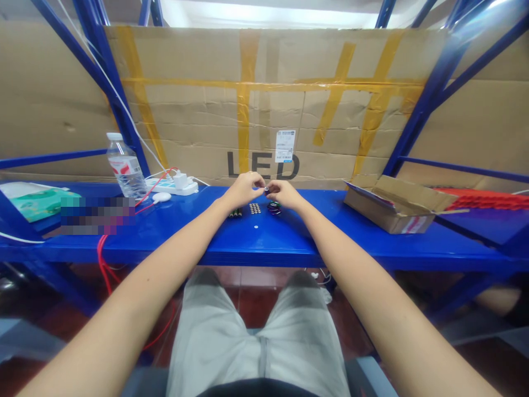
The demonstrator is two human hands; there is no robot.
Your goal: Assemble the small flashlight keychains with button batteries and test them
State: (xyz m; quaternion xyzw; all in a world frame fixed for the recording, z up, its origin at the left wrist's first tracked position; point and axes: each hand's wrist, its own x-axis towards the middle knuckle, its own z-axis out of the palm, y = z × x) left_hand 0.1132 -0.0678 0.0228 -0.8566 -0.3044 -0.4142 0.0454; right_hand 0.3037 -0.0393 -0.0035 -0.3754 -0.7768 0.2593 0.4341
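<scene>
Over the blue bench, both hands meet near its middle. My right hand (pixel 283 193) is closed in a pinch on a small dark cylinder with a silvery end (pixel 266 190). Beside it, my left hand (pixel 247 187) has thumb and fingers pinched close to that end; what they hold is too small to make out. Under the hands lie several dark tubes (pixel 236 213) on the left. Several small metallic round pieces (pixel 255 208) sit in rows in the middle, and shiny green and purple pieces (pixel 274 208) on the right. A small white disc (pixel 256 226) lies nearer me.
An open cardboard box (pixel 388 207) stands on the bench (pixel 264 242) at right, near red material (pixel 487 199). Leftward are a water bottle (pixel 126 171), a power strip (pixel 188 186) with cables and a green packet (pixel 41 201). A large carton (pixel 198 121) walls the back.
</scene>
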